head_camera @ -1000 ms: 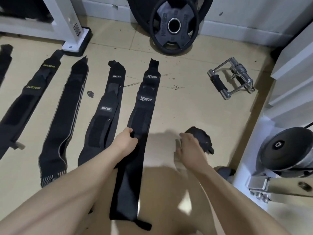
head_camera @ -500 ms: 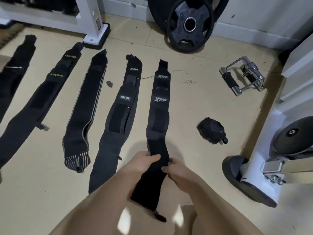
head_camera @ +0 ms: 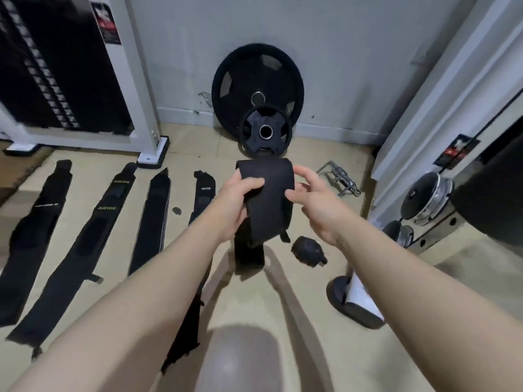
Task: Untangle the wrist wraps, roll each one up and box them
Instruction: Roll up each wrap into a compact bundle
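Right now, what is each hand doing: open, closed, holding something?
Left hand: grips the lifted wrist wrap, thumb across its front.
Right hand: pinches the same wrap's right edge, upper fingers loosely curled above it.

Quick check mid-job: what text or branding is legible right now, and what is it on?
"XUETING", yellow, twice on the second wrap from the left, blurred.
White logo on the fourth wrap from the left: too blurred to read.
Red-and-white labels on the left machine post and the right machine: unreadable.
Wrap in the hands: no text showing.
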Action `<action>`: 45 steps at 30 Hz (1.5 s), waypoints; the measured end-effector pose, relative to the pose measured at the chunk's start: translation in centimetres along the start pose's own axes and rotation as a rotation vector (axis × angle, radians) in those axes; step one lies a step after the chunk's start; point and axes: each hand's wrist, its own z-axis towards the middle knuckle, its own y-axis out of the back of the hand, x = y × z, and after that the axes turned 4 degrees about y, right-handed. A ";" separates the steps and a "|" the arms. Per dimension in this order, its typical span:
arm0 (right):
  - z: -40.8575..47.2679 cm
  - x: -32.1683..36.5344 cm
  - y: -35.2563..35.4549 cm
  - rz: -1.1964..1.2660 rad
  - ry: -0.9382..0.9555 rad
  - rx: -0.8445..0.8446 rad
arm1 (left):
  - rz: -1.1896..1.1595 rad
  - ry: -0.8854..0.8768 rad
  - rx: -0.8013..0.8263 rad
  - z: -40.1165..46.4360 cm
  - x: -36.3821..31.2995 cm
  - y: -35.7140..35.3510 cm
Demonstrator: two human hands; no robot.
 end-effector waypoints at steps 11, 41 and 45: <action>-1.9 9.8 1.1 -0.010 0.190 0.091 | 0.172 -0.281 -0.069 -4.7 -8.8 -5.1; 0.1 -13.0 2.1 -1.271 0.181 0.605 | -0.179 0.745 -0.322 -0.1 15.5 -2.6; 0.0 -11.6 1.9 -0.972 -0.074 0.789 | -0.230 0.679 -0.310 1.0 15.8 -2.9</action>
